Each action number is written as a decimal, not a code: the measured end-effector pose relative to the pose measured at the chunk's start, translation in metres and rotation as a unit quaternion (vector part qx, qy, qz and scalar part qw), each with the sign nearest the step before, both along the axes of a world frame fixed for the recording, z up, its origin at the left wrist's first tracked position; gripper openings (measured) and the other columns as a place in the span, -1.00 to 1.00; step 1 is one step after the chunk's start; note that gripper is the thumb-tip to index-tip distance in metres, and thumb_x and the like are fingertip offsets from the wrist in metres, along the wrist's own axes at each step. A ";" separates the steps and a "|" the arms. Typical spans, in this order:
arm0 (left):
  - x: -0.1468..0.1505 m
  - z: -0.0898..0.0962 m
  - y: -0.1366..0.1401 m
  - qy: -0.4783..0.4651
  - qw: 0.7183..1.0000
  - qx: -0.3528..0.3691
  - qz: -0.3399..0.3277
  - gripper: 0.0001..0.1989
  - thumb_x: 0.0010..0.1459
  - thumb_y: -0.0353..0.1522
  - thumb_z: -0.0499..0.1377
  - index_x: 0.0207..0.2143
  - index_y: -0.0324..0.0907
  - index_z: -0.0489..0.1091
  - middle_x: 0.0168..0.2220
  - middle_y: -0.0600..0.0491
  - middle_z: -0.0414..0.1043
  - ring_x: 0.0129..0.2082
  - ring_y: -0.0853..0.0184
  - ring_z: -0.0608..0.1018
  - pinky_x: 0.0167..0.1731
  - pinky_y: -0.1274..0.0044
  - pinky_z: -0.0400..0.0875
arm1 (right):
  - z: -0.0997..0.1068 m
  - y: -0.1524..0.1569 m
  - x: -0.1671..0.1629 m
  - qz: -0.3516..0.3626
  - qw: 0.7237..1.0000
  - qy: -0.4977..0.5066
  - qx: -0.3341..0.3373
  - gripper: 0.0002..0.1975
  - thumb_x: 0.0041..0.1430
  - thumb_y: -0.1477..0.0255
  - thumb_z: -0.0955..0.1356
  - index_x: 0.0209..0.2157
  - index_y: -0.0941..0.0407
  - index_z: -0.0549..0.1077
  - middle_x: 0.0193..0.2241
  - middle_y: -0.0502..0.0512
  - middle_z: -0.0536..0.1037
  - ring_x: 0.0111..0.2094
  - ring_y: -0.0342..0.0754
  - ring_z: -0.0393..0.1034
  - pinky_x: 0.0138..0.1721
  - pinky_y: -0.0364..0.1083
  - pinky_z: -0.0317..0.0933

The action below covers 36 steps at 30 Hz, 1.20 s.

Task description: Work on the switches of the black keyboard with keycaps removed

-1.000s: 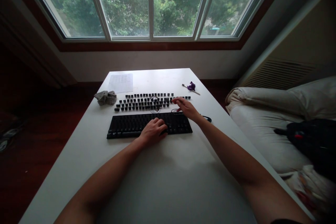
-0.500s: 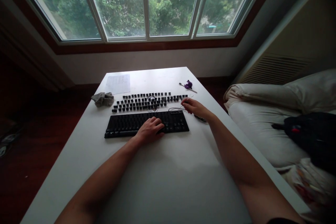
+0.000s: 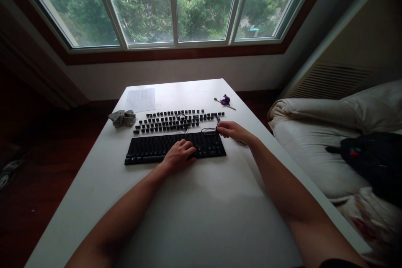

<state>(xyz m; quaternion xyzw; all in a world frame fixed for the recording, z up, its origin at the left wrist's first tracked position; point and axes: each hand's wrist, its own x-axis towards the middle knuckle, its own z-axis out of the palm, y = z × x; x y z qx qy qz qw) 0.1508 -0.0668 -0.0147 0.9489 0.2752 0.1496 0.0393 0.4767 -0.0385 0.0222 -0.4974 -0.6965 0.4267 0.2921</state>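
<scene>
A black keyboard [image 3: 150, 147] lies across the white table. My left hand [image 3: 180, 150] rests on its right half, fingers loosely spread and lying on it, holding nothing that I can see. My right hand [image 3: 226, 129] is over the keyboard's top right corner, thumb and fingers pinched together. A small dark bit shows at the fingertips, too small to name. Behind the keyboard, loose black keycaps [image 3: 169, 120] stand in several rows. A thin wire tool [image 3: 182, 130] lies among the nearest of them. The keyboard's dark cable [image 3: 207, 129] loops beside my right fingertips.
A crumpled grey cloth [image 3: 122, 118] lies at the table's left edge, with a sheet of paper [image 3: 140, 99] behind it. At the back right are a purple bundle [image 3: 225, 100] and a thin brush [image 3: 230, 107]. A pale sofa [image 3: 309, 146] stands to the right.
My right hand has moved slightly down and left, from beside the keycaps to the keyboard's top right corner. My left hand has stayed in place.
</scene>
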 end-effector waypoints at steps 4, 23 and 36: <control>0.001 0.000 0.000 -0.005 1.000 -0.007 0.001 -0.73 0.26 -0.20 0.19 -0.04 -0.10 0.42 -0.05 -0.05 0.39 -0.05 0.16 0.38 0.00 0.30 0.35 | -0.003 0.000 0.000 -0.012 1.000 -0.004 0.010 -0.63 0.21 0.12 0.35 -0.23 0.16 0.48 -0.52 -0.01 0.43 -0.51 -0.14 0.30 -0.45 -0.13 0.20; -0.001 0.000 0.001 -0.012 1.000 -0.013 0.000 -0.74 0.25 -0.21 0.19 -0.05 -0.09 0.43 -0.06 -0.06 0.39 -0.06 0.17 0.39 0.01 0.29 0.35 | 0.012 -0.013 0.010 0.070 0.993 -0.096 -0.021 -0.70 0.15 0.17 0.40 -0.22 0.10 0.55 -0.44 0.03 0.51 -0.39 -0.05 0.37 -0.33 -0.07 0.24; -0.003 0.001 -0.001 -0.011 1.000 -0.008 0.002 -0.74 0.26 -0.20 0.18 -0.05 -0.09 0.43 -0.05 -0.06 0.40 -0.06 0.17 0.39 0.00 0.29 0.35 | 0.026 -0.023 -0.014 0.016 0.992 -0.102 0.067 -0.63 0.17 0.07 0.39 -0.30 0.11 0.57 -0.41 0.11 0.56 -0.41 -0.04 0.39 -0.34 -0.06 0.28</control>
